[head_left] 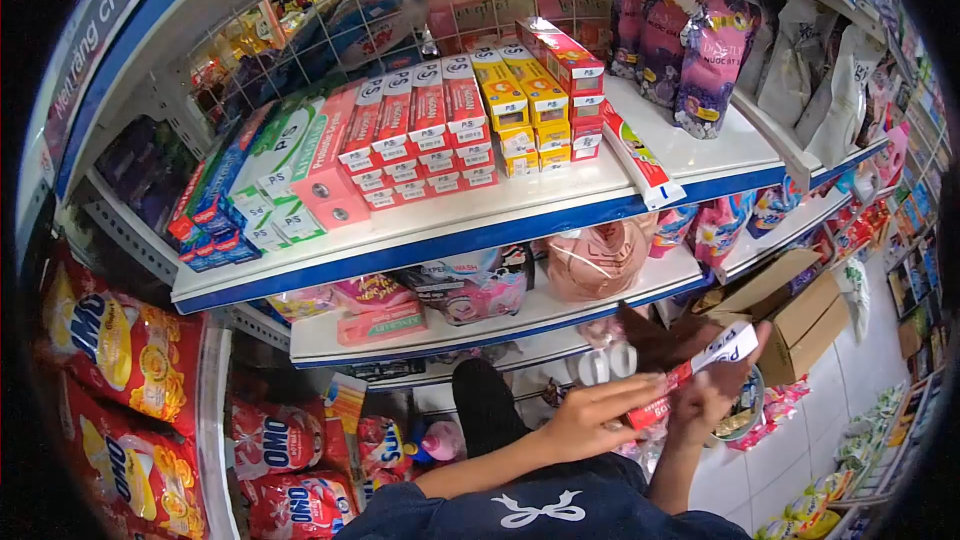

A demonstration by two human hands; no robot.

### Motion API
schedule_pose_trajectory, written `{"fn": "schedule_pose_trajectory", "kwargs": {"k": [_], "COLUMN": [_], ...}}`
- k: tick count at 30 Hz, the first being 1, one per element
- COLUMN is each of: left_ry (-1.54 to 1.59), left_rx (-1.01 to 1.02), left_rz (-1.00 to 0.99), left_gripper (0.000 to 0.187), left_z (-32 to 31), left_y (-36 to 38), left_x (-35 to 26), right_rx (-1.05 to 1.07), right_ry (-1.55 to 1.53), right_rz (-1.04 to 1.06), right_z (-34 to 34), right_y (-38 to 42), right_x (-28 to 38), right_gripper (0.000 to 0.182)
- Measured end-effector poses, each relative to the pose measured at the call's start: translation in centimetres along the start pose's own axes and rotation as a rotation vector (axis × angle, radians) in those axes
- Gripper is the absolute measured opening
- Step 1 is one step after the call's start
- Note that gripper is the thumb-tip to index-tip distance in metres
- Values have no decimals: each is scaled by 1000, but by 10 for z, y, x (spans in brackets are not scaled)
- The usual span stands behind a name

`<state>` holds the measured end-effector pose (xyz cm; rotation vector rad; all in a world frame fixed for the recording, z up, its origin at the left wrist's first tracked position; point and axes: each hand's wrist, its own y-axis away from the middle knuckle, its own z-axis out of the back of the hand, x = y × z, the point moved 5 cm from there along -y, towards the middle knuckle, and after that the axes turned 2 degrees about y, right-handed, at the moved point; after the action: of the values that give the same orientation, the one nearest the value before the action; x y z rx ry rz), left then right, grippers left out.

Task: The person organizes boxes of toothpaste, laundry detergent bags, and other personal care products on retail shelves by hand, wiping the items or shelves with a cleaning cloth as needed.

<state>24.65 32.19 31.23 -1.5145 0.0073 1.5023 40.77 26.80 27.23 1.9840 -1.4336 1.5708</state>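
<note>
Fingers of left hand [590, 418] and right hand [703, 405] grasp red-white carton [650, 413], off shelf [450, 217]; stacked cartons [415, 130] stand shelved, 11 o'clock.

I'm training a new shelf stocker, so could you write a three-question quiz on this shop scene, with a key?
1. True or false: the left hand and right hand both touch the red-and-white cardboard P/S box.
2. On the upper shelf, which colour are the boxes immediately to the picture's right of the stacked red-and-white cartons?
A) green
B) yellow
C) blue
3. Fill in: the large red plastic bags at the picture's far left are printed with the name ____.

Key: 1 true; 2 B; 3 OMO.
</note>
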Motion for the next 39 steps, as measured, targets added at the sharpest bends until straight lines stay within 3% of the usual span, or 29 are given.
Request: {"fn": "schedule_pose_trajectory", "kwargs": {"k": [3,5,7,9,11,13,15,16,17,19,20,21,22,23,25,27,28,29,31,34,37,39], "left_ry": [40,38,23,113,198,233,292,218,144,102,-126,-358,-288,-162,-174,153,82,195,399,490,400,272], "left_rx": [98,121,131,178,244,231,161,110,58,-200,-248,-290,-310,-185,-83,-372,-360,-446,-344,-427,-429,-387], "left_rz": [139,144,137,138,139,142,152,100,49,130,170,207,128,263,228,379,432,454,627,623,635,651], "left_gripper": [57,59,58,50,44,40,39,38,38,38,37,37,38,30,31,41,49,44,42,37,36,36], "left_z": [-7,-10,-14,-22,-34,-39,-38,-34,-31,-23,-15,-1,9,17,37,54,60,61,60,70,76,75], "left_y": [12,16,18,18,22,26,23,20,18,25,26,25,22,16,18,28,33,27,28,41,49,54], "left_x": [4,11,13,15,16,14,9,8,8,25,22,18,18,15,20,37,49,43,47,56,58,60], "right_rx": [-16,-167,-262,-193,-263,-170,-427,-144,28,95,274,339,368,396,477,623,727,833,966,792,663,574], "right_ry": [-117,-165,-147,-268,-189,-167,-157,-143,-317,-322,-390,-423,-434,-445,-453,-437,-420,-419,-515,-787,-772,-668], "right_rz": [-103,-303,-339,-329,-346,-332,-419,-470,-502,-653,-673,-656,-661,-668,-665,-684,-696,-742,-945,-1229,-1376,-1271], "right_z": [-4,26,46,52,51,52,32,48,13,-7,-47,-56,-63,-68,-66,-59,-57,-56,-58,-67,-48,-35], "right_y": [-27,-28,-30,-37,-40,-42,-30,-24,-15,19,21,28,28,27,27,35,42,51,72,86,82,63], "right_x": [16,-13,-33,-38,-32,-38,-38,-58,-45,-51,-19,-17,-12,-7,-10,-19,-25,-29,-35,-34,-53,-56], "right_gripper": [71,42,29,26,27,25,26,28,42,62,88,92,95,97,101,104,105,105,103,99,96,83]}}
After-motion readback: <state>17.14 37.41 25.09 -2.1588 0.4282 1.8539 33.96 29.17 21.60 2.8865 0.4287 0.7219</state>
